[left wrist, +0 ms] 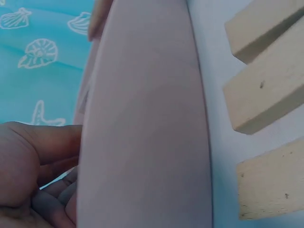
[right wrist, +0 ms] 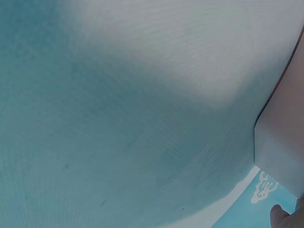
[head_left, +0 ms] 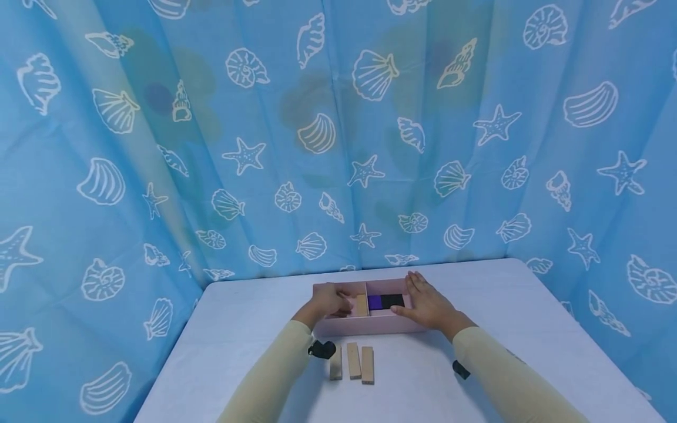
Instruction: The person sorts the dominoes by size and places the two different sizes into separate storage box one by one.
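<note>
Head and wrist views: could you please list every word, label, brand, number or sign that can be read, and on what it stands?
None can be read.
The curtain bears shell and starfish drawings, no text.
The wooden blocks show only dark specks.
A faint mark by the right sleeve is too small to read.

Head cam: bright, even light, soft shadows by sleeves (head_left: 508,370) on table (head_left: 238,320). L wrist cam dimmer, box (left wrist: 142,118) a bit blurry. R: dim, bluish, big soft-edged shadow w/ paler patch up top.
</note>
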### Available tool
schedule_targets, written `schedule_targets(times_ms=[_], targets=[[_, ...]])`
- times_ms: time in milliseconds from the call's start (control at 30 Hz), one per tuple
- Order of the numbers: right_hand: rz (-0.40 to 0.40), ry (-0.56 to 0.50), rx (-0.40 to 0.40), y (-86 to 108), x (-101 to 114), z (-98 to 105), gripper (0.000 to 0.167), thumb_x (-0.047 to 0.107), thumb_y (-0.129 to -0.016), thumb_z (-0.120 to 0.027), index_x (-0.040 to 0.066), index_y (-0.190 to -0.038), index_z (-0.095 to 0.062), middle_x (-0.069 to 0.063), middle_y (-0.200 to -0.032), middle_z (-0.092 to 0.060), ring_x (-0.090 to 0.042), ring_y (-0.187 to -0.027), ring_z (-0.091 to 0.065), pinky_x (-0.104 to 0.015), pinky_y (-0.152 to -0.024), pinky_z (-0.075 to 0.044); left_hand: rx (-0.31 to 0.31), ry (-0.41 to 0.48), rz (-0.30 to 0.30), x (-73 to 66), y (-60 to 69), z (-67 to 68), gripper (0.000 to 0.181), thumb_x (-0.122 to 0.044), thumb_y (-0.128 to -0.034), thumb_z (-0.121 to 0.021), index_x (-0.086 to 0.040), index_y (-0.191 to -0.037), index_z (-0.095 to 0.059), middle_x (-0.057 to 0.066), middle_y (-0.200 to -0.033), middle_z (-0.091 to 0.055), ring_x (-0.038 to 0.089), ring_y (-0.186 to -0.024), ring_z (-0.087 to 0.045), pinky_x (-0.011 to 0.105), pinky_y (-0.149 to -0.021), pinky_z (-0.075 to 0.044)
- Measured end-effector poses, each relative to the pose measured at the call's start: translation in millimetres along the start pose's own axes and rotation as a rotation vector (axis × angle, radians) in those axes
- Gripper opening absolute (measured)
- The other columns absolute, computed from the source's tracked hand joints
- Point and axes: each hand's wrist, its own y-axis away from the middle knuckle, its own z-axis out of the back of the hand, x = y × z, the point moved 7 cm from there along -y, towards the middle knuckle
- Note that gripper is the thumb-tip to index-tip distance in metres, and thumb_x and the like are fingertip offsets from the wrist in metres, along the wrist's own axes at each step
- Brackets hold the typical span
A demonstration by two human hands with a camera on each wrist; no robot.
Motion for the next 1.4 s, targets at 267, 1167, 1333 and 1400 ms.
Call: schedule_targets(times_ms=[267,1167,1333,1400], targets=[[0.007,-0.006,-0.008,0.0,0,-2,0.108,0.076,-0.086,-0.043,-0.006,-0.152,-0.017,-0.022,-0.159,-0.011,-0.039,-0.146,-0.008,-0.053,-0.115,-0.015,-0.028,0.069,-0.019,-6.6,11.1,6.8,0.037,0.003,-0.086,-0.068,0.001,-0.123,-0.063,0.009,-0.092,-0.065,0.021,-0.079,-0.069,0.035,-0.071,-0.058],[0.017,-0.011,-0.019,-2.5,-3,-2,0.115,0.083,-0.082,-0.034,-0.006,-0.152,-0.017,-0.022,-0.159,-0.012,-0.039,-0.146,-0.008,-0.053,-0.115,-0.015,-0.04,0.006,-0.096,-2.6,53.8,18.3,0.04,-0.001,-0.0859,-0.07,0.0,-0.124,-0.06,0.007,-0.091,-0.063,0.022,-0.08,-0.065,0.035,-0.074,-0.058],[0.007,-0.014,-0.005,-1.7,-2,-2,0.117,0.085,-0.081,-0.032,-0.006,-0.152,-0.016,-0.022,-0.159,-0.012,-0.038,-0.146,-0.006,-0.053,-0.115,-0.015,-0.022,0.01,-0.081,5.5,62.0,13.2,0.038,-0.001,-0.0858,-0.071,0.001,-0.122,-0.059,0.007,-0.095,-0.062,0.022,-0.083,-0.063,0.037,-0.075,-0.058],[0.006,-0.016,-0.004,-1.6,-2,-2,0.117,0.086,-0.081,-0.031,-0.006,-0.152,-0.015,-0.022,-0.159,-0.011,-0.038,-0.146,-0.006,-0.053,-0.115,-0.015,-0.012,0.012,-0.088,8.0,65.1,12.0,0.038,-0.001,-0.0865,-0.07,0.001,-0.123,-0.059,0.008,-0.097,-0.062,0.022,-0.084,-0.064,0.038,-0.074,-0.058]])
